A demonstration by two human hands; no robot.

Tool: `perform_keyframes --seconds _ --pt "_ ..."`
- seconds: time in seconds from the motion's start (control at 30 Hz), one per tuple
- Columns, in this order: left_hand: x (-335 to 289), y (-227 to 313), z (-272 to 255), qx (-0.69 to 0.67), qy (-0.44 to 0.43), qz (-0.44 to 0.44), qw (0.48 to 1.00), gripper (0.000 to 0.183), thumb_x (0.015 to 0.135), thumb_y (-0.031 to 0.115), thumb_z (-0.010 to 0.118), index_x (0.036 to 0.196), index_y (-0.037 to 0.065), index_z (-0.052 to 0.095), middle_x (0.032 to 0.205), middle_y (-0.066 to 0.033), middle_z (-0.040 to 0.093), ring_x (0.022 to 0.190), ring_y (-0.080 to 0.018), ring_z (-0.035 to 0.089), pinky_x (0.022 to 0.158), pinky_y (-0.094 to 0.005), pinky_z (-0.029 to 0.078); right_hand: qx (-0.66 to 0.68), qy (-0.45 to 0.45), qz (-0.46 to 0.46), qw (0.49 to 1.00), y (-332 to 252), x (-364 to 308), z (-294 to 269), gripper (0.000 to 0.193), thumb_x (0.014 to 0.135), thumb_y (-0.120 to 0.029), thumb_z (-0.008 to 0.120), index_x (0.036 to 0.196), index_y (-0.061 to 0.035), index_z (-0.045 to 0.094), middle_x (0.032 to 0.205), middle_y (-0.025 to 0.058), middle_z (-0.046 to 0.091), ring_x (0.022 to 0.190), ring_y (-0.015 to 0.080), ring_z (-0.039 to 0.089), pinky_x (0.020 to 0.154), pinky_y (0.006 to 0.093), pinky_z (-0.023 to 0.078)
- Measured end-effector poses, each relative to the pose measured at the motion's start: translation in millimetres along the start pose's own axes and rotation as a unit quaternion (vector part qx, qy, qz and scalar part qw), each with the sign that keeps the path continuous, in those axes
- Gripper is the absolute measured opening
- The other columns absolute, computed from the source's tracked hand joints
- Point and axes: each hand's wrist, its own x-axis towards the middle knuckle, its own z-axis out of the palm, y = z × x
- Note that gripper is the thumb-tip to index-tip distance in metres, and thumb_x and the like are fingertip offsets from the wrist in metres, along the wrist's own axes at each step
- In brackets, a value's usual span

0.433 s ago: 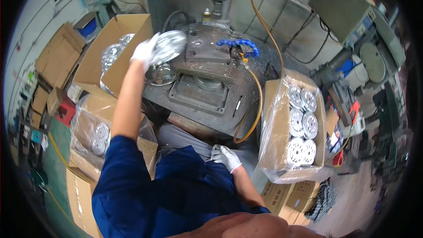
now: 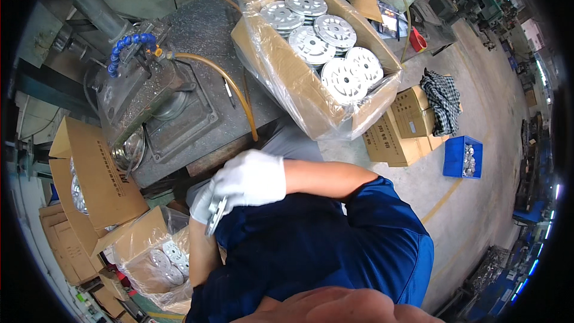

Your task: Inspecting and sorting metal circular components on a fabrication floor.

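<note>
My hands meet low in front of my body, both in white gloves. Seen nearly edge-on, a silvery metal disc (image 2: 215,215) sits between them. My left hand (image 2: 201,204) closes on it, partly covered by the other hand. My right hand (image 2: 254,177) reaches across from the right with curled fingers at the disc's upper end; the fingertips are partly hidden. Beyond the hands is the machine table (image 2: 197,137), bearing a dark metal fixture (image 2: 143,101) with a blue jointed coolant hose (image 2: 128,42).
A plastic-lined carton (image 2: 287,93) of stacked metal discs stands at the table's right. Two more cartons with discs, a tall one (image 2: 101,173) and a lined one (image 2: 134,245), are at left. A blue bin (image 2: 461,157) sits on the floor, near closed cartons (image 2: 391,137) with a checked cloth (image 2: 441,101).
The view has swung to the right. My left hand has come back from beside the fixture with a disc. My right hand has left my lap and joined it.
</note>
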Motion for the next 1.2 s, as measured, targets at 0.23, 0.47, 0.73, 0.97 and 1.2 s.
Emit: perform_keyframes --seconds 0.23,0.47,0.73,0.97,1.2 --pt "10 49 -1 -0.063 0.069 -0.045 0.995 0.077 0.088 0.06 0.044 0.126 -0.007 0.044 0.092 -0.0135 0.061 0.063 -0.015 0.061 0.055 -0.0236 0.048 -0.041 0.107 0.456 0.882 37 -104 -184 0.033 0.082 -0.027 0.067 0.103 -0.0024 0.061 0.09 0.0058 0.066 0.081 0.0135 0.06 0.07 0.0288 0.049" --pt "0 -7 -49 -0.169 0.137 -0.084 0.972 0.062 0.09 0.054 0.048 0.117 -0.002 0.051 0.079 -0.0081 0.062 0.055 -0.0155 0.058 0.046 -0.025 0.045 0.08 0.303 0.663 0.679 143 -257 -250 0.044 0.082 -0.03 0.069 0.112 0.0007 0.059 0.089 0.0048 0.066 0.075 0.0123 0.06 0.065 0.0254 0.048" --pt "-21 1 -61 -0.122 0.189 -0.079 0.971 0.059 0.091 0.051 0.048 0.118 -0.001 0.053 0.08 -0.0081 0.061 0.053 -0.014 0.057 0.046 -0.024 0.045 -0.36 0.135 0.752 0.535 101 -209 -237 0.046 0.077 -0.041 0.065 0.107 -0.0053 0.064 0.103 0.0205 0.065 0.093 0.034 0.063 0.082 0.0403 0.048" --pt "-33 1 -78 -0.109 0.269 -0.086 0.953 0.062 0.089 0.054 0.051 0.119 0.0 0.053 0.08 -0.0056 0.06 0.055 -0.0119 0.053 0.048 -0.0235 0.042 -0.443 0.028 0.474 0.76 132 -180 -189 0.036 0.081 -0.042 0.058 0.113 -0.0253 0.063 0.123 0.0098 0.054 0.108 0.0346 0.053 0.091 0.0435 0.045" --pt "-75 -11 -123 -0.111 0.3 -0.059 0.946 0.046 0.092 0.046 0.052 0.114 0.006 0.059 0.086 -0.0017 0.063 0.064 -0.0099 0.054 0.055 -0.0233 0.042 -0.418 -0.078 0.54 0.726 119 -163 -200 0.036 0.081 -0.043 0.055 0.11 -0.0242 0.065 0.114 0.0083 0.06 0.11 0.0325 0.052 0.093 0.0425 0.043"
